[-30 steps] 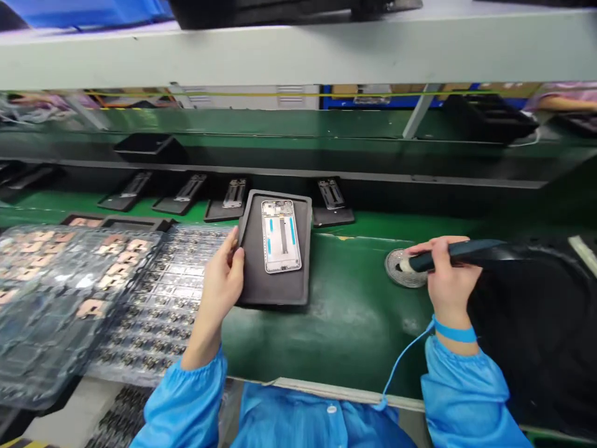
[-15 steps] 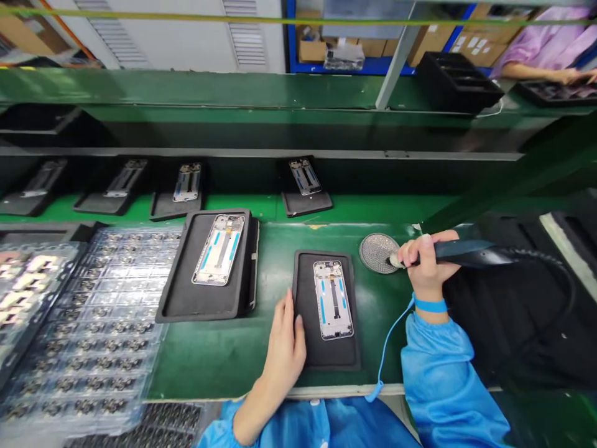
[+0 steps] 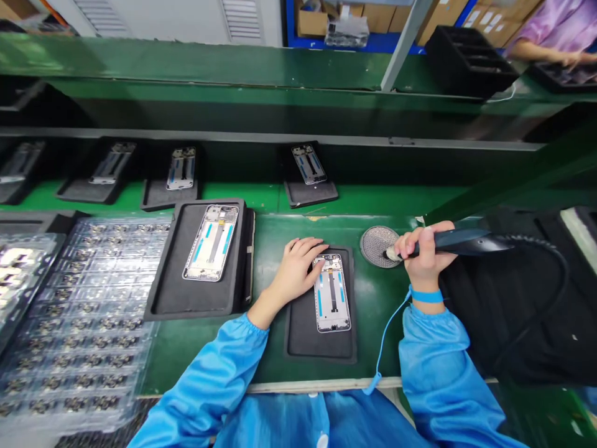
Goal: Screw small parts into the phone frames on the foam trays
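On a black foam tray in front of me lies a silver phone frame with blue strips and a dark flex cable. My left hand reaches over the tray's upper left corner, fingers outstretched, thumb at the frame's top left edge. My right hand is wrapped round a black corded electric screwdriver. Its tip end is over a round dish with small bits in it, too small to make out; the tip itself is hard to see. A blue wrist strap circles my right wrist.
At left, another phone frame lies on stacked foam trays, beside clear plastic trays of small parts. Several trayed frames line the green belt behind. A black bin and another person's hands are at far right.
My left hand has moved up from the tray's left side to its upper left corner and the frame's top edge. The right hand still holds the screwdriver at the dish. The view has tilted slightly.
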The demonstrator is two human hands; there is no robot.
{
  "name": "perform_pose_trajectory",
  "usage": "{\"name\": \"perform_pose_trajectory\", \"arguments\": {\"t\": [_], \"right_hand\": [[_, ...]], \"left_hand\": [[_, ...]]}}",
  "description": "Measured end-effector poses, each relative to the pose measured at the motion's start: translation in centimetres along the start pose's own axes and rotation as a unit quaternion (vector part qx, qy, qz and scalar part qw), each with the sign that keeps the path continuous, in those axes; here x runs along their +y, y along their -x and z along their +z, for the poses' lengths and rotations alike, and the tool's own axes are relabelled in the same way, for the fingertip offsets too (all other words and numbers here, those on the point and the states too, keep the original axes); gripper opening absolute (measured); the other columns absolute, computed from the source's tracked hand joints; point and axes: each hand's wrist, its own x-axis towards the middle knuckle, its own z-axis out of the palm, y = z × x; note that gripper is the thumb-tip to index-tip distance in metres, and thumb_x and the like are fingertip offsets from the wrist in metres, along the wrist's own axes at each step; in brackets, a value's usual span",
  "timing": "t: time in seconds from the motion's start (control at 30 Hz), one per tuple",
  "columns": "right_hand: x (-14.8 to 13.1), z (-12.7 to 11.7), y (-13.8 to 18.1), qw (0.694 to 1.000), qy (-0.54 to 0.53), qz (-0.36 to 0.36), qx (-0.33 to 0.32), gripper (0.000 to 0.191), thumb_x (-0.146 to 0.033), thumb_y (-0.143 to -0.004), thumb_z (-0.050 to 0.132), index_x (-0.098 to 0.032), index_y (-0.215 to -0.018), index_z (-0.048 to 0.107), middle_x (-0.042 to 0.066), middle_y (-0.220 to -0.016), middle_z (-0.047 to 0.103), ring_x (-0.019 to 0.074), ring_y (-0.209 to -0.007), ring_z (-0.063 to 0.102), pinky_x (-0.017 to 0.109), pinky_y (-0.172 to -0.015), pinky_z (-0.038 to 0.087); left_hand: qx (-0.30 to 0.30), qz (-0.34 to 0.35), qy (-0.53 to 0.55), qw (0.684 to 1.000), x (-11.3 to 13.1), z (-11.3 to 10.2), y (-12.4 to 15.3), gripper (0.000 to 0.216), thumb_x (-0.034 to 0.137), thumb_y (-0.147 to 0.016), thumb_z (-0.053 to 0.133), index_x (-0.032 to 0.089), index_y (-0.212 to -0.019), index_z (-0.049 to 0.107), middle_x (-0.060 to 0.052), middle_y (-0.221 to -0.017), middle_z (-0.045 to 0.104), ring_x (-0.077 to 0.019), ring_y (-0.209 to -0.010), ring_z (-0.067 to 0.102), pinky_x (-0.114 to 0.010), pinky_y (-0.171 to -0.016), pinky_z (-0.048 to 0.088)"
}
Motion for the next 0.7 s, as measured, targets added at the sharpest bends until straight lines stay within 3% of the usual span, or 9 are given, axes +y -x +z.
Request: {"name": "perform_pose_trajectory", "arguments": {"t": [0.27,0.43,0.57,0.7], "right_hand": [[-0.4,0.5,0.1,0.999,0.013,-0.010,-0.036,0.068,-0.076,-0.106,0.101,-0.034,-0.105,0.047,-0.017,-0.058,0.055,0.0135,-0.039,0.046,0.028,-0.047,0.046],[-2.5,1.7,0.3,0.999,0.033,-0.017,-0.040,0.066,-0.075,-0.104,0.103,-0.033,-0.105,0.052,-0.016,-0.061,0.057,0.0141,-0.041,0.050,0.030,-0.047,0.052],[-4.6,5.0,1.6,0.997,-0.040,-0.048,-0.050,0.054,-0.067,-0.113,0.097,-0.034,-0.106,0.055,-0.014,-0.061,0.056,0.0138,-0.039,0.044,0.030,-0.044,0.049],[-4.4,9.2,3.4,0.987,-0.090,-0.013,-0.133,0.046,-0.061,-0.119,0.093,-0.034,-0.109,0.057,-0.014,-0.063,0.057,0.0138,-0.041,0.045,0.028,-0.047,0.047]], "left_hand": [[-0.003,-0.003,0.037,0.999,0.2,0.1,0.7,0.050,0.035,-0.125,0.064,0.027,-0.170,0.086,-0.016,-0.181,0.081,-0.0403,-0.170,0.071,-0.067,-0.153,0.045],[0.011,-0.004,0.069,0.998,0.1,0.6,0.6,0.043,0.032,-0.121,0.071,0.029,-0.158,0.092,-0.014,-0.180,0.082,-0.0406,-0.168,0.072,-0.069,-0.152,0.048],[0.025,0.001,0.094,0.995,-0.2,0.9,0.5,0.033,0.028,-0.117,0.080,0.026,-0.145,0.097,-0.017,-0.176,0.084,-0.0417,-0.168,0.073,-0.072,-0.151,0.052],[0.018,0.018,0.106,0.994,-0.5,0.7,0.3,0.040,0.023,-0.113,0.084,0.025,-0.149,0.099,-0.018,-0.177,0.082,-0.0424,-0.171,0.069,-0.072,-0.151,0.055]]}}
